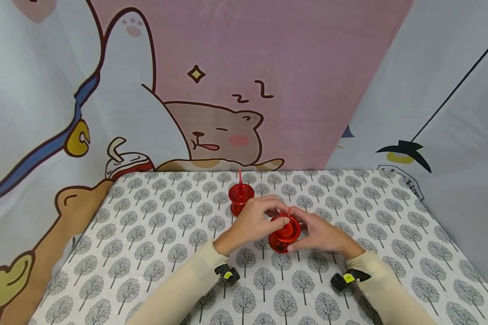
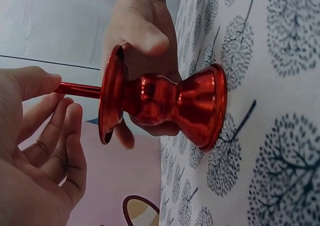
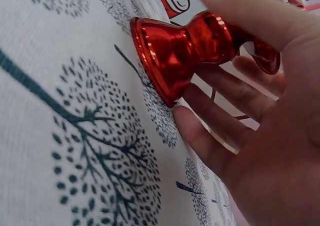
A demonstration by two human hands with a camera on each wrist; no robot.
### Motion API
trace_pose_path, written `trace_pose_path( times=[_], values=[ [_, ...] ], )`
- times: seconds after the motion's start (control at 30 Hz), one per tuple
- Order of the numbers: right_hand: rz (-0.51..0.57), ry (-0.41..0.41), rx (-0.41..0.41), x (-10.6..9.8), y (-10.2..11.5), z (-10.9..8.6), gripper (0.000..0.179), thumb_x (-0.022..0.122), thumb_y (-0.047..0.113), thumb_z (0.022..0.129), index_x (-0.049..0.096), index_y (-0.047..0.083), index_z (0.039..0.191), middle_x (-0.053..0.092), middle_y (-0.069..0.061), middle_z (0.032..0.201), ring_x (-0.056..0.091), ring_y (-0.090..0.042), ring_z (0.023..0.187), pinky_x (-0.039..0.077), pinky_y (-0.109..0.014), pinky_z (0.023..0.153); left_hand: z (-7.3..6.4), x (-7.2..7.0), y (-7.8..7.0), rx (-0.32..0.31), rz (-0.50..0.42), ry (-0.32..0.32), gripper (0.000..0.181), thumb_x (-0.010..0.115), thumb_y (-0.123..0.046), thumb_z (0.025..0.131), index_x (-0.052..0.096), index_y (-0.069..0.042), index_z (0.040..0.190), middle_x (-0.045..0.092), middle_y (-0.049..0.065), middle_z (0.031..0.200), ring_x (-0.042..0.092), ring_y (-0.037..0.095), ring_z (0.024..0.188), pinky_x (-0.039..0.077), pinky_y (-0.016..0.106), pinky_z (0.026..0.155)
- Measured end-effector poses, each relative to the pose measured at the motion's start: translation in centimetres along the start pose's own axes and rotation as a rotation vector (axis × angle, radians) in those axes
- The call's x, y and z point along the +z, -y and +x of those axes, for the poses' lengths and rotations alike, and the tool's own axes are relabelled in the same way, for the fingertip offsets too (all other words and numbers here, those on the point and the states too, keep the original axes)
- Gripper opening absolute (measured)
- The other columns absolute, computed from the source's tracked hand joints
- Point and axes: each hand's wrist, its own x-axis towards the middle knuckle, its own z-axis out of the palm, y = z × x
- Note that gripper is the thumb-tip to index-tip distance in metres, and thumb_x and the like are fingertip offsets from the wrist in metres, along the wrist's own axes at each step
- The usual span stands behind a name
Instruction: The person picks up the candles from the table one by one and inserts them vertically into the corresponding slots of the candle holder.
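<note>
A shiny red metallic candle holder (image 1: 277, 244), with a wide dish on top and a flared base, stands on the tablecloth between both hands. Rising from its dish is a thin red candle (image 2: 80, 89). My left hand (image 1: 254, 222) pinches the upper end of that candle between thumb and fingertips. From the right side, my right hand (image 1: 323, 232) holds the holder, its thumb and fingers around the body below the dish. In the right wrist view, the flared base (image 3: 162, 56) shows beside the right hand's fingers (image 3: 215, 153).
Behind the left hand stands a second red candle holder (image 1: 241, 193) with a thin red candle (image 1: 240, 176) upright in it. A white tree-print tablecloth (image 1: 162, 253) covers the table. Cartoon-printed curtains (image 1: 309, 81) hang at the back and sides.
</note>
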Motion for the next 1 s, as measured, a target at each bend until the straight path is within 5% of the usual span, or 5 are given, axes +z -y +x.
trace_pose_path(
  times=[0.2, 0.53, 0.77, 1.0],
  values=[
    [-0.126, -0.035, -0.029, 0.1, -0.3, 0.3, 0.066, 0.097, 0.011, 0.084, 0.063, 0.018, 0.14, 0.073, 0.002, 0.139, 0.066, -0.026, 0.132, 0.053, -0.051, 0.112, -0.8, -0.6, 0.2, -0.064, -0.005, 0.012, 0.018, 0.08, -0.01, 0.098, 0.082, -0.007, 0.115, 0.077, 0.003, 0.113, 0.072, 0.008, 0.092, 0.065, 0.038, 0.082],
    [-0.181, -0.032, -0.077, -0.1, -0.8, 1.4, 0.07, 0.096, 0.001, 0.081, 0.063, 0.013, 0.14, 0.074, 0.001, 0.135, 0.069, -0.025, 0.127, 0.055, -0.055, 0.109, -3.1, -2.8, 1.1, -0.141, 0.029, -0.033, 0.021, 0.075, -0.008, 0.098, 0.082, -0.003, 0.116, 0.077, 0.003, 0.109, 0.072, 0.008, 0.09, 0.063, 0.029, 0.085],
    [-0.201, -0.042, -0.004, -0.3, -1.6, 1.9, 0.069, 0.095, 0.002, 0.081, 0.063, 0.01, 0.142, 0.075, -0.005, 0.134, 0.071, -0.03, 0.123, 0.056, -0.054, 0.106, -5.1, -4.4, 1.6, -0.239, 0.06, -0.057, 0.017, 0.076, -0.011, 0.099, 0.082, -0.013, 0.114, 0.075, -0.007, 0.107, 0.07, 0.009, 0.091, 0.062, 0.032, 0.084],
    [-0.225, -0.067, 0.052, -0.6, -1.9, 2.7, 0.076, 0.093, 0.001, 0.082, 0.058, 0.002, 0.149, 0.075, -0.013, 0.133, 0.071, -0.038, 0.123, 0.052, -0.066, 0.109, -6.7, -5.6, 2.2, -0.29, 0.088, -0.088, 0.016, 0.077, -0.011, 0.099, 0.082, -0.009, 0.114, 0.076, -0.004, 0.105, 0.07, 0.011, 0.09, 0.062, 0.031, 0.082]
  ],
)
